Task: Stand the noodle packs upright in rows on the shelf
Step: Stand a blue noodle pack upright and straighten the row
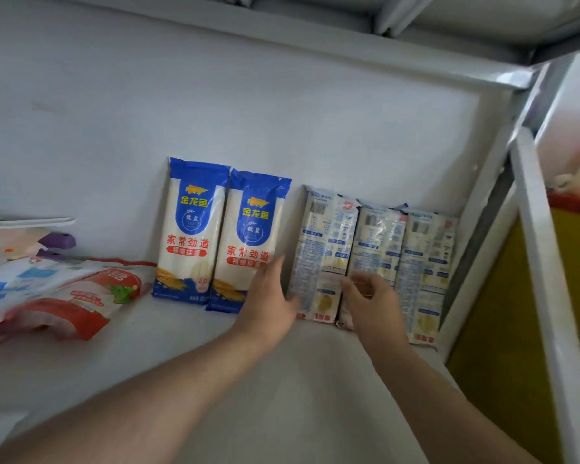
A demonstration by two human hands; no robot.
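Two blue-and-white noodle packs (190, 229) (248, 242) stand upright against the back wall of the white shelf (282, 380), fronts facing out. To their right stand three more packs showing their pale printed backs (322, 242) (375, 242) (426, 262). My left hand (268, 303) reaches in with relaxed fingers, touching the left edge of the first back-facing pack. My right hand (372, 306) hovers in front of the middle back-facing pack with loosely bent fingers, holding nothing.
Red-and-white bags (81, 303) and other packets (21, 279) lie flat at the shelf's left. A metal upright (543, 262) and side panel close the shelf on the right. Another shelf (315, 35) hangs overhead.
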